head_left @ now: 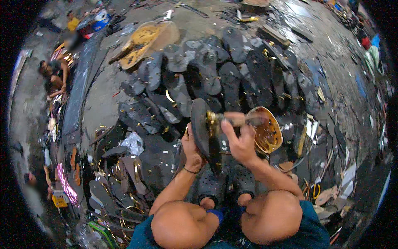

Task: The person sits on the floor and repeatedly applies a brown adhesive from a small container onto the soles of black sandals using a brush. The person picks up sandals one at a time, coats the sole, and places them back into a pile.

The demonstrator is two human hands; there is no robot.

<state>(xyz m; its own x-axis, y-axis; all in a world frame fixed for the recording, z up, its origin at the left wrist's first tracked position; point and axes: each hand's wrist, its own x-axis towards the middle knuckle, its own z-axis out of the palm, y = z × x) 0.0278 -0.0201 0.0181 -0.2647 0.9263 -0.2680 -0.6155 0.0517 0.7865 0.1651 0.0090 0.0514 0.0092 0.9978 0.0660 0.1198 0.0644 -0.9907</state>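
My left hand [191, 148] is wrapped round a dark sandal sole [200, 124], held on edge above my feet. A shiny gold piece [213, 120] shows at the sole's right side; whether it is a strap fixed to the sole I cannot tell. Close to it, my right hand [240, 141] is closed on a short-handled tool [258, 119], smeared by motion, its kind unclear. Just behind the tool lies a shallow tan container [277, 139] with brown stains or residue inside. The sole hides part of my left fingers.
Many dark sandal soles [229, 79] with gold bits lie ahead. A large yellowish stained pan [141, 43] is at far left. More sandals [134, 170] and a clear plastic bag [132, 143] lie left. Scraps [331, 195] litter the right. A person [56, 76] sits beyond a long dark strip [81, 83].
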